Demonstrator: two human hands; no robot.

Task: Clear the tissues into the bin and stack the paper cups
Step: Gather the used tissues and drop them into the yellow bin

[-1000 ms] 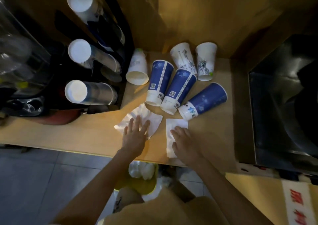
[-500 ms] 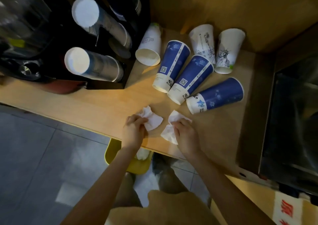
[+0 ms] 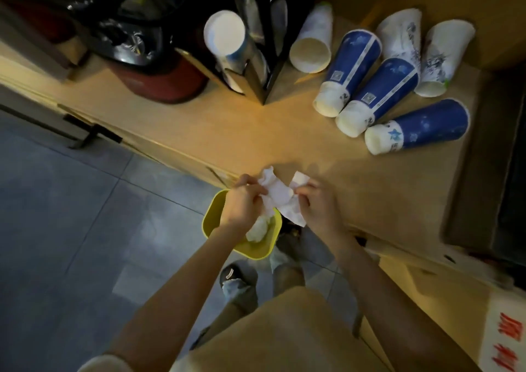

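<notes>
Both hands hold crumpled white tissues [image 3: 280, 198] together just off the counter's front edge, above a yellow bin [image 3: 252, 250] on the floor. My left hand [image 3: 242, 203] grips the left wad and my right hand [image 3: 320, 203] grips the right piece. A tissue ball [image 3: 257, 230] lies inside the bin. Three blue paper cups [image 3: 378, 94] lie on their sides on the wooden counter [image 3: 256, 132] at the right. Behind them lie three white paper cups [image 3: 313, 44], also tipped over.
A black cup dispenser [image 3: 256, 29] with cup stacks pointing out stands on the counter's left part, next to a dark red appliance base [image 3: 168, 84]. A dark appliance [image 3: 512, 172] borders the counter at the right. My feet [image 3: 239, 283] stand on grey floor tiles beside the bin.
Both hands gathered the flat tissues into wads, lifted them off the counter and drew them back over the bin. The view swung left and down.
</notes>
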